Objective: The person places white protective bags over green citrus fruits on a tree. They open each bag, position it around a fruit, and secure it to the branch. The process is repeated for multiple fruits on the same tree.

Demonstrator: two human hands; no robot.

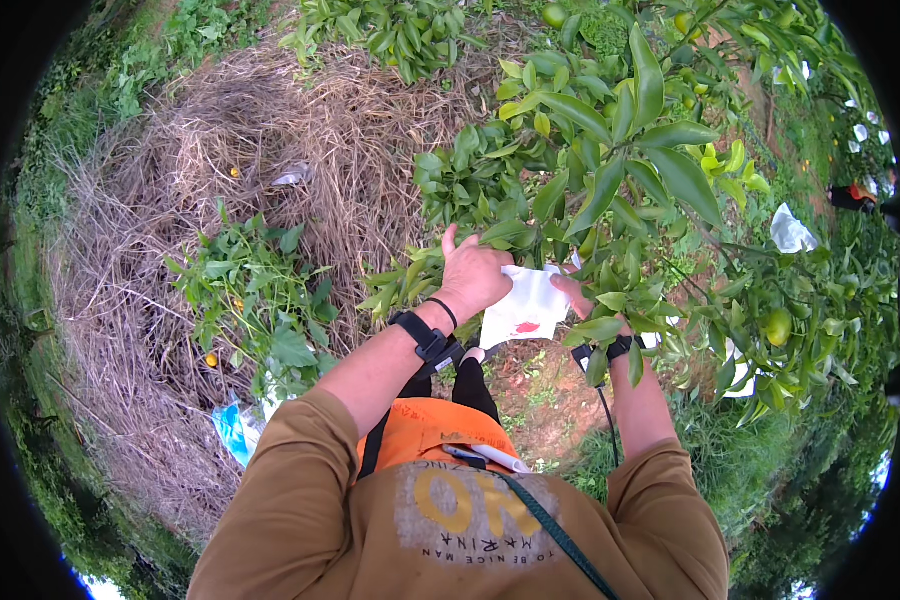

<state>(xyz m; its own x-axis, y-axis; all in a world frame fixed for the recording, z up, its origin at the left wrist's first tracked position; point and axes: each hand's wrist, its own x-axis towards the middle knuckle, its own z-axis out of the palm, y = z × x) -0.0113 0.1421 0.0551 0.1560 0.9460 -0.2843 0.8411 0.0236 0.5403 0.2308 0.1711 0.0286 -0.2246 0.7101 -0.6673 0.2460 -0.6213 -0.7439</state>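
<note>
A white paper fruit bag [529, 304] with a red printed mark hangs between my hands, below the leaves of a citrus tree [607, 180]. My left hand [476, 274] grips the bag's upper left corner, its thumb and index finger stretched toward the foliage. At the upper right edge of the bag, my right hand [574, 294] pinches the paper and is partly covered by leaves. Whether a fruit sits inside the bag cannot be seen. An orange waist apron [431, 431] holds white paper pieces [499, 456] in its front.
More white bags [793, 229] hang on branches at the right, near a greenish-yellow citrus fruit [778, 327]. Dry straw [330, 142] covers the ground at the left, around a leafy green plant [262, 289]. A blue and white plastic bag [236, 431] lies at the lower left.
</note>
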